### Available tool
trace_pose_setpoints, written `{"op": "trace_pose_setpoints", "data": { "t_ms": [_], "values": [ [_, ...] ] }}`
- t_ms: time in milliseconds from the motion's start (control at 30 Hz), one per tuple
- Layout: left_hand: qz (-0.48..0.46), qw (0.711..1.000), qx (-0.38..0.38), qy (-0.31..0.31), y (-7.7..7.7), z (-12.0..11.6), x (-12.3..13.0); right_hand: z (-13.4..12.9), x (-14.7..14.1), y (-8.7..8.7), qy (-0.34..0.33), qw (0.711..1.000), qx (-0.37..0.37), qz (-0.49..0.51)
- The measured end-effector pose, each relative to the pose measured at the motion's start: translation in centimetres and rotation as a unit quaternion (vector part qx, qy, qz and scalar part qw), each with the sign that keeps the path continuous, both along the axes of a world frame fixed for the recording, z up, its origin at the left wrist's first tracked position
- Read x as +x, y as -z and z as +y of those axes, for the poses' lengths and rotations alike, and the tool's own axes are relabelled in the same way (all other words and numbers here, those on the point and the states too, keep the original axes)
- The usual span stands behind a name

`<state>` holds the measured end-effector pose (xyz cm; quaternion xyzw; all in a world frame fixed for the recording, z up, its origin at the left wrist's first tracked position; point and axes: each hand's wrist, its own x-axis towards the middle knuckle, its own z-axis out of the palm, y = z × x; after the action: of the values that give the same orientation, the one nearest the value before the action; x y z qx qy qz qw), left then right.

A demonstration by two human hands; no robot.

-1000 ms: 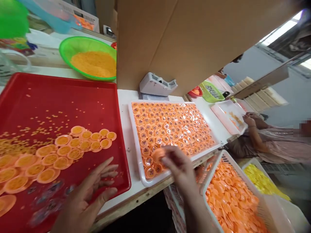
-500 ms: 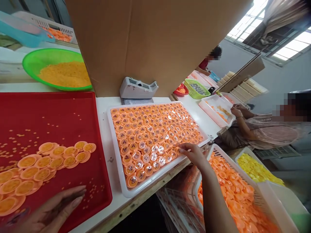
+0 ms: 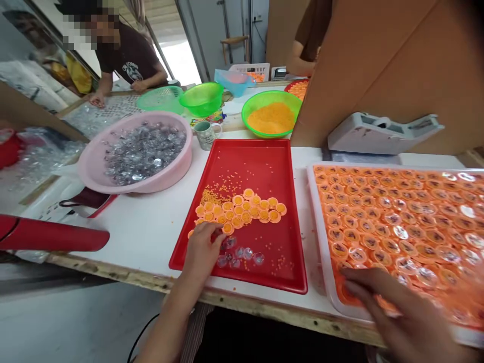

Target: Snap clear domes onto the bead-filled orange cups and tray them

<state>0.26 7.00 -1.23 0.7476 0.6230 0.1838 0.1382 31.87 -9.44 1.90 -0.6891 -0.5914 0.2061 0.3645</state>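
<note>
My left hand [image 3: 204,247] is over the lower left of the red tray [image 3: 257,161], its fingers closed together at the edge of a cluster of orange discs [image 3: 245,209] with yellow filling. What its fingertips hold, if anything, is hidden. Clear plastic caps [image 3: 242,254] lie just right of it. My right hand [image 3: 393,297], blurred, reaches over the near left corner of the white tray [image 3: 321,242], which is filled with rows of capped orange discs [image 3: 381,229]. Thumb and fingers come together there, and I cannot make out anything between them.
A pink basin [image 3: 181,161] of clear caps, a mug [image 3: 205,135], and a green bowl [image 3: 270,113] of yellow grains stand behind. A red cylinder [image 3: 56,233] lies at left. A tape dispenser [image 3: 381,133] sits before a cardboard panel [image 3: 370,60]. Two people are across the table.
The view has swung left, bringing the pink basin and mug in. My left hand has moved to the discs' near edge; my right hand has moved to the white tray's near left corner.
</note>
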Motion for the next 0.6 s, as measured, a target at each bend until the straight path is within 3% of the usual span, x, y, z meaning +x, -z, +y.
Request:
{"op": "trace_pose_setpoints", "data": {
  "t_ms": [100,200,333,600],
  "values": [
    [0.025,0.999,0.003,0.032,0.7,-0.1,0.8,4.3,-6.2,2.7,-0.166,0.985,-0.04,0.028],
    [0.042,0.997,-0.007,0.068,0.7,0.3,1.3,7.5,-10.2,4.6,-0.185,0.981,-0.066,0.0],
    [0.053,0.993,-0.02,0.102,0.7,0.9,1.2,9.3,-12.1,5.4,-0.179,0.98,-0.084,-0.032],
    [0.051,0.992,-0.013,0.117,0.4,0.3,1.2,9.7,-13.7,6.5,-0.24,0.963,-0.081,-0.095]
  ]
}}
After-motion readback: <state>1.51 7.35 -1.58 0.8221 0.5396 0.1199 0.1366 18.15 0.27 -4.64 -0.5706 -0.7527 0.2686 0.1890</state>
